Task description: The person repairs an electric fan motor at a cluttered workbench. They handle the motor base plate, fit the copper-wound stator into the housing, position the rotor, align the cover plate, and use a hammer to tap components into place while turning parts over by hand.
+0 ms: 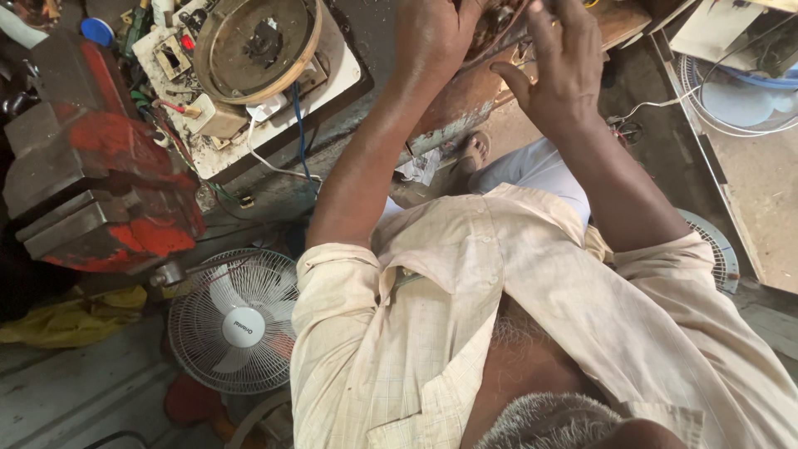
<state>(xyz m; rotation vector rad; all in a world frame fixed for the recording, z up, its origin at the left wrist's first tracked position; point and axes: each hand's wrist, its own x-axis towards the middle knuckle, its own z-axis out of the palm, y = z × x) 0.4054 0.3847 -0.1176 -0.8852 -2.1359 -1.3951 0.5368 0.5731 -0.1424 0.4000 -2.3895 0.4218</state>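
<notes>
Head view, looking straight down over the person's chest and cream checked shirt. Both forearms are raised toward the top edge of the frame.

Left hand: back of hand toward the camera, resting against the rusty round metal part at the top centre. Its fingers are hidden past the part's edge; cannot tell whether they are clenched or loose.

Right hand: fingers spread and extended, thumb out to the side, fingertips touching the same rusty part near its right rim. Not clenched around anything visible.

The rusty part sits on a worn brown-painted metal body and is mostly cut off by the frame edge.

Surroundings: a round brass-coloured metal disc with a dark hub lies on a grimy white counter at upper left, with blue and white wires trailing off it. A red-painted bench vise stands at left. A white wire-guard fan lies face up on the floor at lower left. A sandalled foot shows between the arms.
</notes>
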